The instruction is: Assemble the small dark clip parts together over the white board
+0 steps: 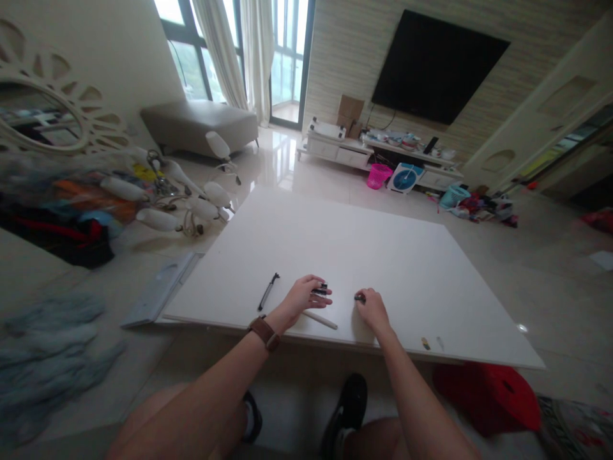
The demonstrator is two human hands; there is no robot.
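A large white board (383, 255) lies flat on the floor in front of me. My left hand (302, 298), with a brown watch on the wrist, rests on the board near its front edge, its fingers closed on a small black object (320, 291). My right hand (371, 310) sits a little to the right, fingers pinched on another small dark piece (359, 297). A black pen (268, 291) lies on the board to the left of my left hand. Under that hand lies a white stick-like piece (322, 320).
A white chandelier (182, 198) with glass shades lies on the floor at the left, beside a heap of coloured cloth. A red stool (488, 393) stands under the board's right front corner. A TV stand (378, 153) and baskets line the far wall. My knees and black shoes are below.
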